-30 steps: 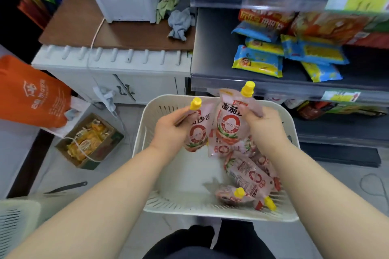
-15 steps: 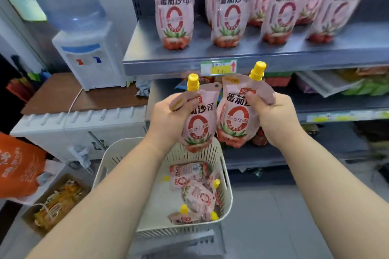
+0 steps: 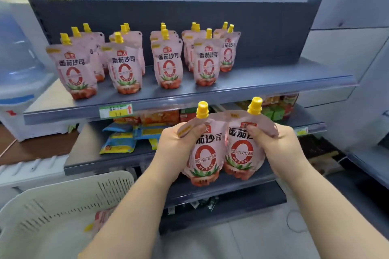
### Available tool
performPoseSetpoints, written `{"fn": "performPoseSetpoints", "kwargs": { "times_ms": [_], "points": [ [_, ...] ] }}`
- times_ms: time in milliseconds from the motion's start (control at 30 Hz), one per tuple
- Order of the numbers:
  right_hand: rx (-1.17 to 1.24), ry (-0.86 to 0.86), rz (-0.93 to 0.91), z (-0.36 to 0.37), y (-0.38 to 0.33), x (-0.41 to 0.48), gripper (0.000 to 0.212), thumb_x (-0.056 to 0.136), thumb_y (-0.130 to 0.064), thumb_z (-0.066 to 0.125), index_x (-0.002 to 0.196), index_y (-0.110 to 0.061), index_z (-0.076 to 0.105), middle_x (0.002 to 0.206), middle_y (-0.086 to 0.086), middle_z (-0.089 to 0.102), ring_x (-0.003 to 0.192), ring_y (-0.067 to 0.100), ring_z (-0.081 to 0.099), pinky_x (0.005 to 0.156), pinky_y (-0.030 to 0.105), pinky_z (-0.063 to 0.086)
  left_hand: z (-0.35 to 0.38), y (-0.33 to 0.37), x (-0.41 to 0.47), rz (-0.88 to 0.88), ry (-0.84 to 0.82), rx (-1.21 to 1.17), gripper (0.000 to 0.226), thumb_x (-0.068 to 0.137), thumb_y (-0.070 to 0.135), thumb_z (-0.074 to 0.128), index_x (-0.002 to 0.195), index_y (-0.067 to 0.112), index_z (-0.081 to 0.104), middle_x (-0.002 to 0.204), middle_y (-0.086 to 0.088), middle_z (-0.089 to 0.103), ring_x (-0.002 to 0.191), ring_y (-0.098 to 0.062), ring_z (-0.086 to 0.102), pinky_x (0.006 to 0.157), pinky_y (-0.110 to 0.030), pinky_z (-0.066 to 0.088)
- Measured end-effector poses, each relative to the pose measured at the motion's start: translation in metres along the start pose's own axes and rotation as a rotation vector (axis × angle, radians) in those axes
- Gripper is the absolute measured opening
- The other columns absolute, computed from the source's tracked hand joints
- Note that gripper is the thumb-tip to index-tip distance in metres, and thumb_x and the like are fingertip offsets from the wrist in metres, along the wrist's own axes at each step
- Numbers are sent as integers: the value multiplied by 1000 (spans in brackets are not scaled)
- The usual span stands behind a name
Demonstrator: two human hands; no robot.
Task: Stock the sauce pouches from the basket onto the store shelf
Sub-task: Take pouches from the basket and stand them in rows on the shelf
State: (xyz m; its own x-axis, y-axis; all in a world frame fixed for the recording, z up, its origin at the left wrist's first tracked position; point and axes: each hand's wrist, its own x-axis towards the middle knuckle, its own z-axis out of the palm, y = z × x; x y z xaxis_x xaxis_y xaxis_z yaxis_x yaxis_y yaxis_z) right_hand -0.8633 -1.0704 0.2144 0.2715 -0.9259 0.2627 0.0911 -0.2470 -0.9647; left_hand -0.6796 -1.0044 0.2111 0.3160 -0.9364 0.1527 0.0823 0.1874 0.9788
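Grip of left hand (image 3: 175, 146) curls round left pouch (image 3: 205, 159), right hand (image 3: 281, 145) round right pouch (image 3: 244, 153), both upright below the top shelf (image 3: 284, 79).

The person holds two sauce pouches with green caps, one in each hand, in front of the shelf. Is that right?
Not quite: the caps are yellow, not green. The head view shows the left hand holding one sauce pouch and the right hand holding the other pouch, in front of the shelf.
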Motion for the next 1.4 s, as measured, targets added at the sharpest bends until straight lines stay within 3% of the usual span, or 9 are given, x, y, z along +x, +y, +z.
{"fn": "performPoseSetpoints", "kwargs": {
  "times_ms": [100,267,500,633,700,800,1000,1267,1400],
  "points": [
    [1,36,5,-36,-3,-9,17,90,-5,55,84,-13,69,74,-2,75,70,12,71,55,21,55,41,1,0,6,-36,4,13,89,16,60,87,19,72,81,-5,76,74,-17,72,65,-27,58],
    [17,134,-2,-85,-10,-14,15,90,-13,55,86,-16,69,78,-2,75,76,14,72,58,23,56,86,4,10,-8,-58,-47,14,89,22,60,89,24,74,92,-7,75,86,-25,72,74,-37,59],
    [10,203,12,-118,-6,3,13,89,-19,57,88,-18,69,82,-1,75,81,17,72,62,26,57,117,-1,36,-18,-55,-46,15,89,21,59,91,25,73,92,-3,76,87,-20,72,76,-35,57],
    [31,201,26,-127,0,29,12,86,-20,60,85,-17,71,86,5,75,84,25,72,72,41,58,127,-6,61,-41,-34,-90,12,87,21,62,90,22,74,92,-6,75,87,-24,72,77,-40,57],
    [45,187,15,-130,4,47,14,79,-29,66,82,-18,73,88,8,75,86,29,71,76,47,56,132,-9,77,-48,-30,-129,12,86,19,63,93,17,73,89,-6,76,84,-24,72,71,-36,57],
    [38,134,-13,-134,8,77,38,61,-55,75,86,-25,75,90,6,75,87,26,71,71,40,58,138,-10,107,-38,-33,-144,12,85,19,64,93,15,72,86,-5,76,81,-22,73,66,-32,57],
    [48,112,-47,-141,8,163,18,76,-23,60,87,-12,69,82,5,75,78,22,72,61,27,57,147,1,188,14,-27,-159,16,77,20,68,91,13,70,84,-4,76,79,-21,73,65,-31,58],
    [117,116,-146,-149,12,264,13,78,-18,59,86,-13,68,76,0,75,72,16,72,58,24,56,160,16,280,136,-2,-95,7,78,18,67,84,16,70,79,-1,76,75,-19,73,61,-27,57],
    [116,78,-169,-152,19,304,14,73,-27,63,77,-21,75,76,-2,74,74,16,71,61,28,57,159,23,313,174,55,140,7,82,25,67,89,22,70,82,4,76,75,-14,73,63,-28,58]
  ]
}}
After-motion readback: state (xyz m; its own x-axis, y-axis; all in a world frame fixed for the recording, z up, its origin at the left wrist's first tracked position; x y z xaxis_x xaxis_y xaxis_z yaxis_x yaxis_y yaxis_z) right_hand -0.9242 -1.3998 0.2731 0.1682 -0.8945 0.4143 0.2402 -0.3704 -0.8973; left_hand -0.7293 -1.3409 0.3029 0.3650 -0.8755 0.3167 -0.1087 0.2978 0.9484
